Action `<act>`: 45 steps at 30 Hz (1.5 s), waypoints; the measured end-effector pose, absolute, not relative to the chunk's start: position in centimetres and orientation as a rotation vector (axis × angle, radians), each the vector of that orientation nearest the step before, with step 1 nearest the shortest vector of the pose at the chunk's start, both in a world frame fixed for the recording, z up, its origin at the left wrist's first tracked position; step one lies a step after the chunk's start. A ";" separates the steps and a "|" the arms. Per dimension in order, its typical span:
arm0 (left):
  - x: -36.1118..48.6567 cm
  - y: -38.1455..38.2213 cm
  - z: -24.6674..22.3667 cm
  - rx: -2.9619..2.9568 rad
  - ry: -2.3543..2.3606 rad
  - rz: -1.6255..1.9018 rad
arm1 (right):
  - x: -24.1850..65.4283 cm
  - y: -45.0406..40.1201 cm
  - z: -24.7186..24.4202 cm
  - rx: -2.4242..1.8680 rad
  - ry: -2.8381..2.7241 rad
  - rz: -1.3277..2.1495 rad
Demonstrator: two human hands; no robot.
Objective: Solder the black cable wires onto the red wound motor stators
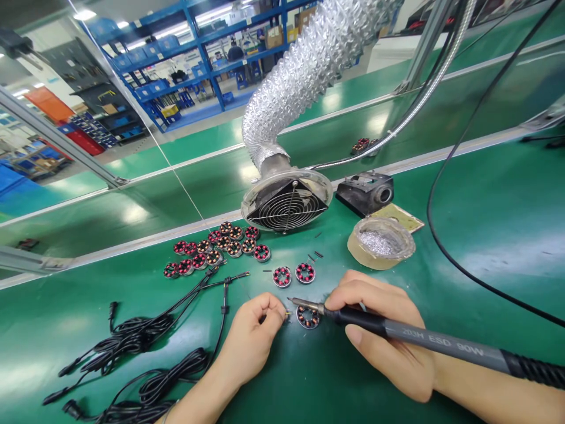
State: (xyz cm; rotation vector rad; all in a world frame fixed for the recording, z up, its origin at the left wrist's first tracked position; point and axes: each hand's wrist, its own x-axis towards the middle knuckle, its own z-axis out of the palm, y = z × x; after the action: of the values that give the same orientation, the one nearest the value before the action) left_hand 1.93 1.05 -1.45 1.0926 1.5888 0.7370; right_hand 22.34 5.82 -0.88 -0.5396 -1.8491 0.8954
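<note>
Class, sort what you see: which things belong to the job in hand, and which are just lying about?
Likely in the job:
soldering iron, in the right hand
thin wire ends, at the left hand
wound ring, nearest the iron

Seemingly just lying about:
dark scraps
coiled black cables
clustered rings, possibly waiting

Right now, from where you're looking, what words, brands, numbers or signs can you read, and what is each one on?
"203H ESD 90W": on the grey handle of the soldering iron in the right hand; the first group is faint.
Any labels on the blue storage rack behind: too small and blurred to read.
</note>
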 end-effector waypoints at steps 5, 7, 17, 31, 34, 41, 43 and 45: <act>2.0 1.1 -1.4 1.114 1.584 0.744 | 22.3 5.9 -1.1 -0.492 -1.878 0.810; 2.0 1.1 -1.4 1.116 1.586 0.749 | 22.2 6.0 -1.4 -0.468 -1.875 0.756; 1.4 0.5 -1.5 1.185 1.473 0.693 | 20.6 6.3 -2.2 -0.511 -2.033 0.708; 1.3 -0.1 -0.1 1.412 1.485 0.548 | 19.2 5.9 -3.1 -0.426 -2.192 0.540; 1.2 0.0 -0.7 1.310 1.446 0.599 | 19.2 5.9 -3.2 -0.413 -2.198 0.498; 1.6 0.2 -1.3 1.207 1.539 0.674 | 21.1 5.9 -1.6 -0.436 -2.102 0.592; 1.8 0.1 -1.3 1.196 1.561 0.673 | 21.9 5.7 -1.2 -0.424 -2.068 0.652; 1.9 0.1 -1.4 1.190 1.587 0.673 | 22.5 5.5 -1.0 -0.444 -2.041 0.715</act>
State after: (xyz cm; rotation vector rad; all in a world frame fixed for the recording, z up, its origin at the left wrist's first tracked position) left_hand 1.89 0.11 -1.35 1.1895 1.5867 0.6727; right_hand 22.49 5.53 -1.02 -0.4435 -2.0412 0.7155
